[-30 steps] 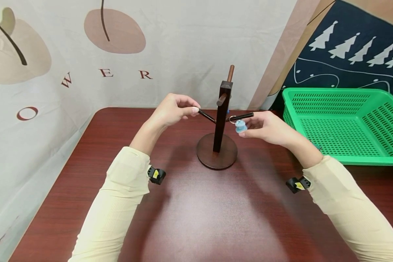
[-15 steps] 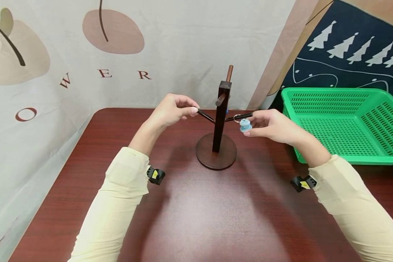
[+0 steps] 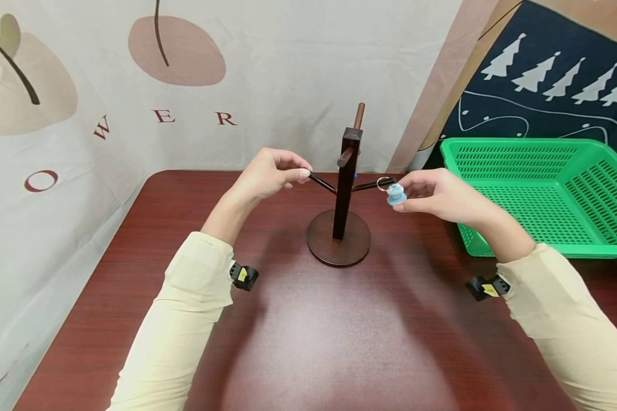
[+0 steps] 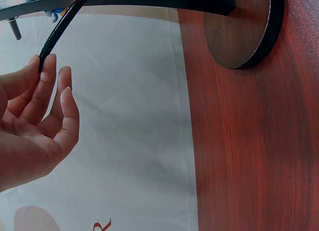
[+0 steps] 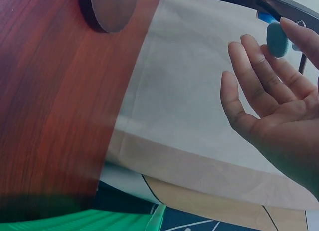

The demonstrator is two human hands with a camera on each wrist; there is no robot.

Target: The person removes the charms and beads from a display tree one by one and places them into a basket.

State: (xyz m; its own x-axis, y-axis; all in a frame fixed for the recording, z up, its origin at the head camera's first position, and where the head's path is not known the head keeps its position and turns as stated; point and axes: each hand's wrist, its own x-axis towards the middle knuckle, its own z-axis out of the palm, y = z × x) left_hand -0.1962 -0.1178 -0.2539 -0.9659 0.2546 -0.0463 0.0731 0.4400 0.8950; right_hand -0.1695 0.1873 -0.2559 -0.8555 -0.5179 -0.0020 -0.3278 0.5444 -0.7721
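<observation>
Head: your left hand [image 3: 272, 174] pinches the tip of the left-hand peg [image 3: 323, 182] on the stand [image 3: 341, 200]. Your right hand [image 3: 447, 197] pinches a light-blue charm [image 3: 396, 195]; its ring [image 3: 379, 188] looks looped around the right-hand peg [image 3: 366, 186], near the tip, left of that hand. Green basket [image 3: 550, 251] is right of your right hand. Risks, my read: a skewed pull could snag the ring on the peg and tip the stand; a loose pinch could drop the charm on the tabletop [image 3: 308, 337].

Left wrist: pinch is clear. Stand's top cut off; blue-orange item [image 4: 56, 13] above your hand unidentifiable.

Right wrist: your thumb partly hides charm and ring; can't confirm ring clearance.
</observation>
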